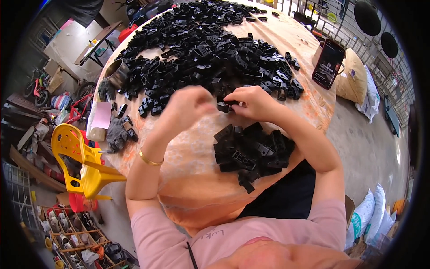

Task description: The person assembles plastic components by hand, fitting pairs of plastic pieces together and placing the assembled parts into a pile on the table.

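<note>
Over the peach tablecloth (192, 150), the left hand (193, 104) is held curled and blurred, its forearm slanted inward; whether anything is gripped cannot be told. Beside it, below the large heap (197, 45), a black part (222, 107) is pinched in the fingertips of the right hand (258, 104), its elbow bent outward.

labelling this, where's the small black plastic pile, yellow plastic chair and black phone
Small pile of black plastic pieces (252, 151): head view, its middle.
Yellow plastic chair (94, 177): head view, seat area.
Rectangular black phone (328, 63): head view, screen.
</note>
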Demonstrator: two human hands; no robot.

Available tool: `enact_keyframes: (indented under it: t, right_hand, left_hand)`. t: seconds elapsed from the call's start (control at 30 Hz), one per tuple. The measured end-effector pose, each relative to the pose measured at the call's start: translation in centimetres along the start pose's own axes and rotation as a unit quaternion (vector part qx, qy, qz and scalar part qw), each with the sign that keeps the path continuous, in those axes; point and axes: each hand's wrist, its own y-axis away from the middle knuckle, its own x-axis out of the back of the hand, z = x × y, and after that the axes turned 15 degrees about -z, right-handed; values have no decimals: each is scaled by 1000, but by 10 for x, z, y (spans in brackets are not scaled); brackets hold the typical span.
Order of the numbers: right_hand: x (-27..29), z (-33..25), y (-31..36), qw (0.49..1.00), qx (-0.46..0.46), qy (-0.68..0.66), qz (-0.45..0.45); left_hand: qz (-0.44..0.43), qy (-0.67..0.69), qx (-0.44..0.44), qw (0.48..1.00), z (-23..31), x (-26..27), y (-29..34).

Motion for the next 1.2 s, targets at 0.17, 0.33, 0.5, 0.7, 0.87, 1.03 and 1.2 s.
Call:
enact_keyframes:
  t: [0.17, 0.33, 0.5, 0.7, 0.87, 1.03, 1.2]
  right_hand:
    - [2, -5, 0, 997, -22, -59, 35]
    - [-3, -1, -1, 996, 3, -62, 67]
    - [1, -4, -1, 993, 21, -31, 110]
    - [1, -1, 0, 991, 29, -30, 126]
    - [-1, -1, 0, 994, 23, -41, 104]
    - [-3, -6, -3, 991, 40, -72, 105]
    - [-3, -3, -2, 983, 44, -78, 160]
  left_hand:
    - [192, -246, 84, 946, -35, 26, 3]
    - [136, -183, 84, 970, -52, 19, -6]
    - [218, -12, 28, 976, -40, 17, -13]
    - [250, -226, 33, 941, -25, 14, -5]
    - [98, -289, 109, 946, -26, -18, -13]
    - [130, -219, 95, 962, -20, -26, -15]
    - [112, -110, -5, 988, 4, -31, -10]
